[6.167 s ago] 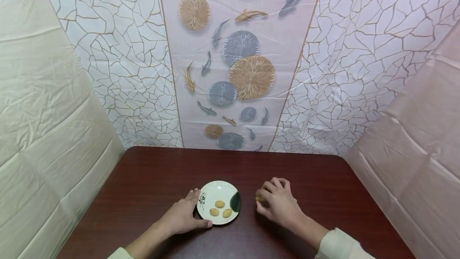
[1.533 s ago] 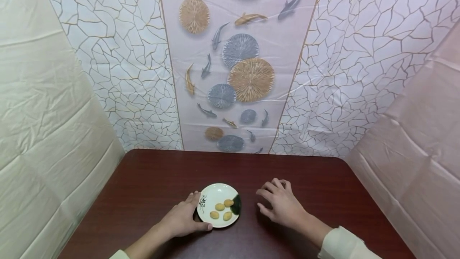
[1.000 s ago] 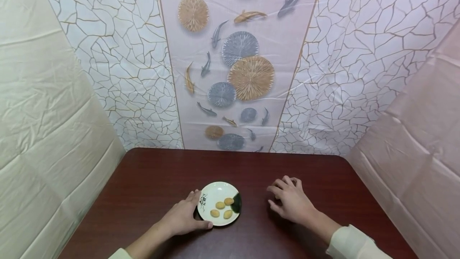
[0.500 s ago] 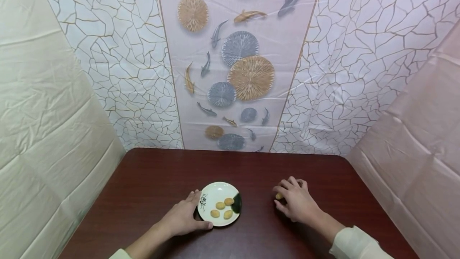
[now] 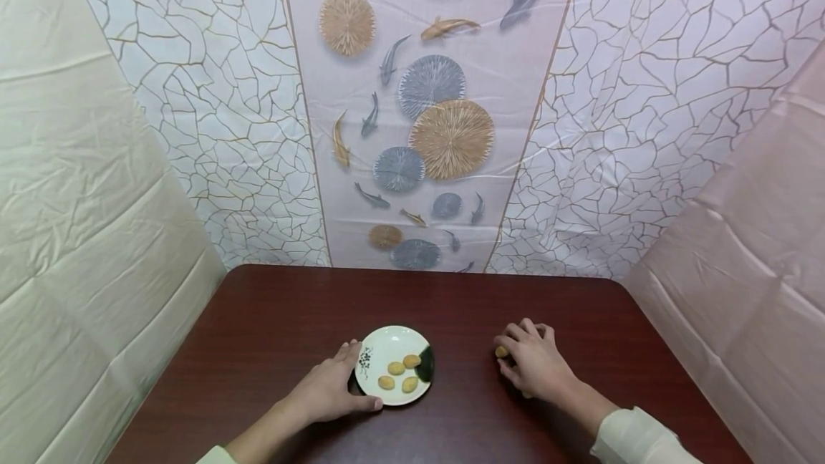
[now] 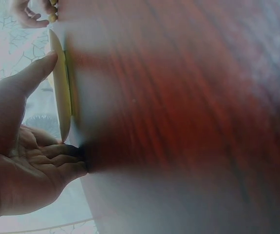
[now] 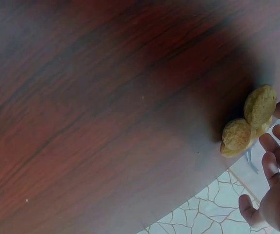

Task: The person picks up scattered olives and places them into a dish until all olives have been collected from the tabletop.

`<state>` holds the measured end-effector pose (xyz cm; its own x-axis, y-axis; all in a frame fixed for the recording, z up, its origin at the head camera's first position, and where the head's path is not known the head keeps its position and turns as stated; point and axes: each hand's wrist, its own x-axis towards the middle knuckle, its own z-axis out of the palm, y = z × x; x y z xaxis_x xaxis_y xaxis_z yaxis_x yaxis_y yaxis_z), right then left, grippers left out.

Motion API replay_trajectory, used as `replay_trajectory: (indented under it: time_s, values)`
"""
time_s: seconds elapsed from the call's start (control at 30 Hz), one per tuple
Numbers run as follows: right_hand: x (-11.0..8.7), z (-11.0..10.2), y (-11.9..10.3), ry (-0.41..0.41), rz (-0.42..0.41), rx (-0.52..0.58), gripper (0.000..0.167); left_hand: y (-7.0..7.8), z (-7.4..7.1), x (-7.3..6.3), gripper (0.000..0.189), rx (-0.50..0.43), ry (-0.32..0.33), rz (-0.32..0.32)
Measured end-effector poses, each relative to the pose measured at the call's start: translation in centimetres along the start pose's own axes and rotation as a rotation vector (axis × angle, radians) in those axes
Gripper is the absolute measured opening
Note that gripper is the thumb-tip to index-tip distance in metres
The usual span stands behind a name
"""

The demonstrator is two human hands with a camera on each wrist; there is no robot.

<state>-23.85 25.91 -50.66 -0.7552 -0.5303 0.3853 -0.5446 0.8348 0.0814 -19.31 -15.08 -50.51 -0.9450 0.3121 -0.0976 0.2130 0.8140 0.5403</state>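
My left hand [image 5: 325, 384] holds a small round plate [image 5: 380, 342] by its left side, thumb at the near rim and fingers along the far left. The plate is white with a dark green patch and a floral print. Several golden oval snack pieces [image 5: 396, 368] lie on it. To the right, my right hand [image 5: 538, 364] has thumb and index finger around one golden oval snack piece [image 5: 501, 351], low at the tabletop. In the right wrist view, more snack pieces [image 7: 237, 134] cluster beside the fingers; the head view hides most of them under the hand.
A dark red-brown wooden table [image 5: 290, 313] carries everything. Behind it hangs a patterned cloth [image 5: 412, 92] with printed fish and discs. Pale cloth walls [image 5: 97, 235] stand at both sides.
Since the earliest frame, another snack piece has come onto the plate. My right hand has moved right, its fingers closing around a piece. My left hand stays at the plate.
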Motion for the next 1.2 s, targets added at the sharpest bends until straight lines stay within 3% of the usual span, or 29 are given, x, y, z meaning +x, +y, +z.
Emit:
replay_trajectory:
  time_s: [0.47,1.2]
  values:
    - [0.14,0.41,-0.29,-0.058,0.055,-0.019,0.021,0.08,0.05,-0.19,0.127,-0.005,-0.001,-0.006]
    - [0.52,0.36,-0.40,-0.012,0.056,-0.022,0.020,-0.15,0.02,0.09,0.128,0.001,-0.003,-0.002]
